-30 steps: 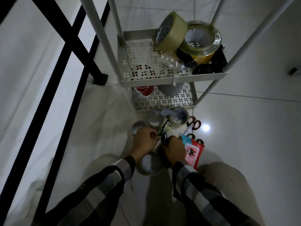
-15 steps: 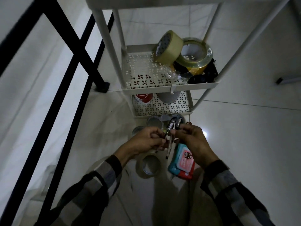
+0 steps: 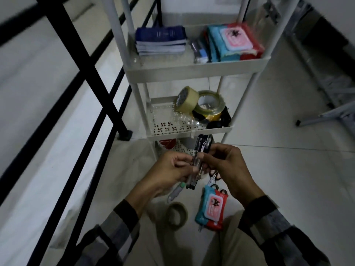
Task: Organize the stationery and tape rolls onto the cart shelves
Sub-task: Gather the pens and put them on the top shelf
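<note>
- The left hand [image 3: 169, 171] has its fingers curled around the lower half of a bundle of pens [image 3: 199, 160], with the thumb pressed against the barrels.
- The right hand [image 3: 228, 166] pinches the same bundle near its upper end between thumb and bent fingers; the pens stand nearly upright, their caps toward 12 o'clock, just in front of the middle shelf's rim.
- The cart [image 3: 132, 70] is white, with three shelves in view.
- The top shelf [image 3: 192, 68] holds a stack of dark blue booklets [image 3: 160, 42] at its 9 o'clock side, two wipes packs [image 3: 234, 43] at 3 o'clock, and some small blurred items between them.
- The middle shelf [image 3: 172, 134] has a perforated floor; a tan tape roll [image 3: 186, 99] leans on edge against a clear tape roll [image 3: 211, 104], with dark rolls under them, all at the 2 o'clock corner.
- The bottom shelf is mostly hidden by the hands; a red item [image 3: 167, 144] shows at its 9 o'clock side.
- On the floor at 6 o'clock from the hands lie a tape roll [image 3: 176, 213], a wipes pack [image 3: 212, 208], scissors [image 3: 214, 179] partly hidden by the right hand, and a grey cutter [image 3: 175, 191] below the left hand.
</note>
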Demonstrator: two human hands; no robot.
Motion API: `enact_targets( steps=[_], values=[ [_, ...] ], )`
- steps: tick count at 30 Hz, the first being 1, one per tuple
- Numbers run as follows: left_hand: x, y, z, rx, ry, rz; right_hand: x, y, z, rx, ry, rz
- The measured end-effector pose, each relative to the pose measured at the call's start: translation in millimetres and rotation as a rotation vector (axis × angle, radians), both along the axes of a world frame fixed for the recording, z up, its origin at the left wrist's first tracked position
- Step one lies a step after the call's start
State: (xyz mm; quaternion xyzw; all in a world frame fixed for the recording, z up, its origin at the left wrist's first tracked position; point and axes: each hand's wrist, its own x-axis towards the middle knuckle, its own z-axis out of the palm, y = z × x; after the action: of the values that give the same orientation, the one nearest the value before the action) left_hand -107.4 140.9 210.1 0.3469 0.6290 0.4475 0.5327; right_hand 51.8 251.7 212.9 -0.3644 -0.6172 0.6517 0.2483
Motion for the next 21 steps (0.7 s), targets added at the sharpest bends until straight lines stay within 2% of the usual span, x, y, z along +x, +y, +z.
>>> enact_targets(
  steps=[9,15,21],
  values=[
    [7,-10,93,0.132,0.181,0.078,-4,-16,101,0.211,0.008,0.018],
    [8,-9,176,0.341,0.267,0.125,-7,-20,193,0.352,0.116,0.001],
    [16,-2,253,0.529,0.243,0.166,-12,-17,269,0.507,0.266,-0.048]
  ],
)
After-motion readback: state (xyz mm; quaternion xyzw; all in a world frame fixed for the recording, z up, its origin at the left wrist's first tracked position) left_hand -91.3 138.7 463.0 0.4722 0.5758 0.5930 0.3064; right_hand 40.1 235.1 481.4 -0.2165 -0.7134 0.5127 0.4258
